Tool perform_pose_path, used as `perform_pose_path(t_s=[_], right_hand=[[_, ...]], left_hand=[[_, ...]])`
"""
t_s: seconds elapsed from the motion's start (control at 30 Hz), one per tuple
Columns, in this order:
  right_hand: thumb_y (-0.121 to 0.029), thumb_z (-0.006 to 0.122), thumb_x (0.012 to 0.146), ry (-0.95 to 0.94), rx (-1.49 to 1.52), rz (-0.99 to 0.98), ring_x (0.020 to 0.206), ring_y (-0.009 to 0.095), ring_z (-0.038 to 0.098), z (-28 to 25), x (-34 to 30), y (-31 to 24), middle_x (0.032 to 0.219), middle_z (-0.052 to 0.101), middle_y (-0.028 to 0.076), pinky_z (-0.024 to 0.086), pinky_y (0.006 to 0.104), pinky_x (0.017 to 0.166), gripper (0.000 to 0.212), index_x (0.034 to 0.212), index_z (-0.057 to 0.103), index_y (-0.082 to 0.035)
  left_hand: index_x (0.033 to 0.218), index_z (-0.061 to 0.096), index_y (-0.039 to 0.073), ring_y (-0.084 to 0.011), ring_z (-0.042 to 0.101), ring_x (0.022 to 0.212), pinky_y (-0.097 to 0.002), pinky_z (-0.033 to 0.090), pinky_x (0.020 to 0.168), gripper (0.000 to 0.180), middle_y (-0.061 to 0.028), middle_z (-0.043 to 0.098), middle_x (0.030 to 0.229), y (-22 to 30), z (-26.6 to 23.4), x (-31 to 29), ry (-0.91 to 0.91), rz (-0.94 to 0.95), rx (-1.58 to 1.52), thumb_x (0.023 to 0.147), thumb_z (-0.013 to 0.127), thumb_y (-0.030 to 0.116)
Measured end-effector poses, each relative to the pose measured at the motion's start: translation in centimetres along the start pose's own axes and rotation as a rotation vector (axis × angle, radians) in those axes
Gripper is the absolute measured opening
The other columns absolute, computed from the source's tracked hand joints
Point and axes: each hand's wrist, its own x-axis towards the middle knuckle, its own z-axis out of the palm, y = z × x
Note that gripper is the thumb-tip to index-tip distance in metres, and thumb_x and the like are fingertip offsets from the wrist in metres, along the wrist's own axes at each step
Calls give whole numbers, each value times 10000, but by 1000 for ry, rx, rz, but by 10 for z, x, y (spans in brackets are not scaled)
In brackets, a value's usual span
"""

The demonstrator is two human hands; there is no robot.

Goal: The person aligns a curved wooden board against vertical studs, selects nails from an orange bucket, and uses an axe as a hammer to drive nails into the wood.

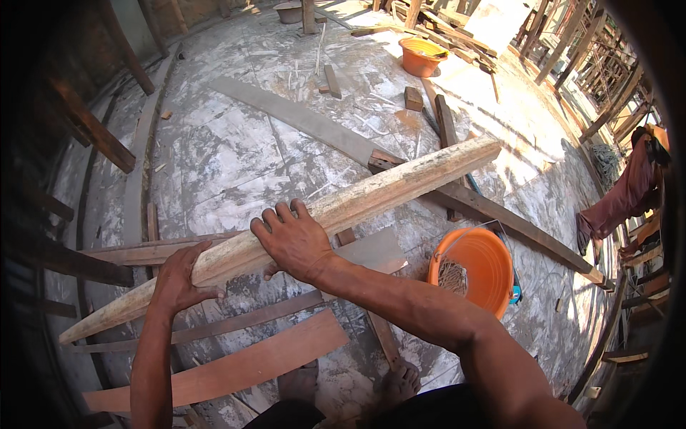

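Note:
A long pale wooden beam [407, 175] with a rough, mottled top slants across my view from lower left to upper right. On its near left part my left hand [179, 282] grips the side, with the thumb along the near edge and some fingers hidden. Farther up the beam, my right hand [294, 242] lies over the top, its fingers curled on the far edge and the thumb partly under the near edge. The beam's right part passes over a dark timber [514, 222]. Below my hands lies a flat reddish-brown plank [250, 354].
To the right stands an orange bucket [493, 272] with what looks like nails in it. An orange basin [420, 61] sits farther off near stacked wood. A grey board [293, 114] lies across the floor. Wooden posts [93, 129] line the left, and dark red cloth [618, 189] hangs at right.

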Motion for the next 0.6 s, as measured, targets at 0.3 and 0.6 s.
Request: perform_pose_path(t_s=[0.3, 0.6], right_hand=[[-534, 806, 786, 224, 237, -107, 1400, 363, 354, 6, -73, 5, 1475, 447, 135, 241, 575, 1173, 819, 1429, 506, -125], [-494, 797, 776, -45, -195, 554, 1483, 434, 296, 15, -137, 143, 1605, 367, 169, 200, 581, 1226, 979, 1583, 361, -153]], left_hand=[[1260, 565, 55, -384, 592, 1210, -487, 431, 1043, 859, -166, 653, 1205, -95, -8, -51, 161, -23, 316, 682, 824, 634], [1402, 480, 80, -288, 529, 1307, -462, 399, 1080, 936, -129, 575, 1312, -159, 55, -99, 120, 51, 392, 788, 633, 769]])
